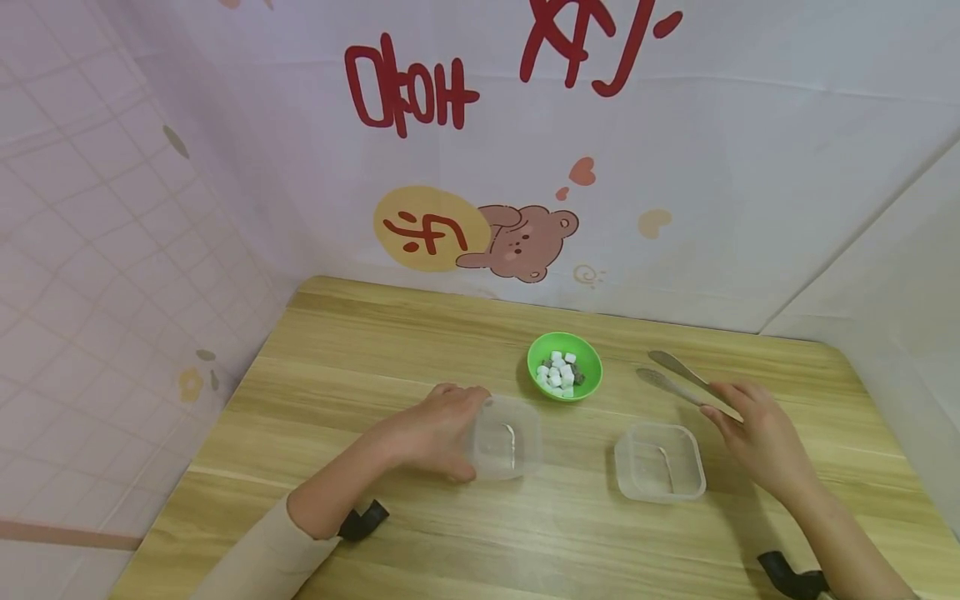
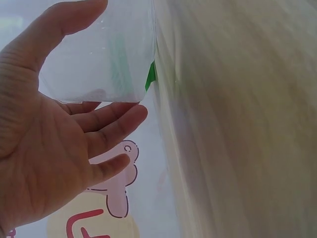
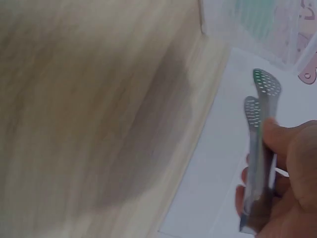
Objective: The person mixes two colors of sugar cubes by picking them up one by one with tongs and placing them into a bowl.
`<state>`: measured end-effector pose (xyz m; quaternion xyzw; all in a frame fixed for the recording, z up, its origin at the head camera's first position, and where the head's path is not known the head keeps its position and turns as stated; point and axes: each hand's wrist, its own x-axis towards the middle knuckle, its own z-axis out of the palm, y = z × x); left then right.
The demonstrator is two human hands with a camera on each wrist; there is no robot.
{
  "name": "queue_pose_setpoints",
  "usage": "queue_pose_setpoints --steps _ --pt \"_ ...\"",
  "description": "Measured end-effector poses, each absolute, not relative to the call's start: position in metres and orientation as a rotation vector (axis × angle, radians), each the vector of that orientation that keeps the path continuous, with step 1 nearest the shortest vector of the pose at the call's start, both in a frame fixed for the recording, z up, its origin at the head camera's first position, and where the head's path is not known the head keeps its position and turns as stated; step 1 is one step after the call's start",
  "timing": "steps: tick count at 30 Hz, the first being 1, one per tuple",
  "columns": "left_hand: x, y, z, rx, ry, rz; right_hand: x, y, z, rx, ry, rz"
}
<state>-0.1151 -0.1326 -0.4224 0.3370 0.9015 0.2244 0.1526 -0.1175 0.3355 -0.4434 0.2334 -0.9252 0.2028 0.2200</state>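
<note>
My left hand (image 1: 442, 429) holds a translucent plastic container (image 1: 527, 446) by its left side, thumb at the near corner and fingers at the far one. Only a pale streak shows inside. With my right hand (image 1: 765, 437) I grip metal tongs (image 3: 261, 148), whose two perforated ends stand apart with nothing between them. A second translucent container (image 1: 660, 492) sits on the table just left of that hand. Behind the containers, a green bowl (image 1: 595, 371) holds several white cubes (image 1: 555, 379) and some grey pieces (image 1: 577, 376).
The wood-grained table (image 1: 570, 542) ends against a printed white cloth backdrop (image 1: 697, 167) at the back, with cloth at both sides too. Black wrist mounts (image 1: 363, 521) show near both forearms.
</note>
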Motion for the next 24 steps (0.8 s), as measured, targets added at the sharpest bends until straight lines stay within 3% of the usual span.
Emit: queue_pose_setpoints --steps 24 --pt "-0.121 -0.137 -0.426 0.887 2.536 0.652 -0.114 0.347 -0.462 0.534 -2.851 0.642"
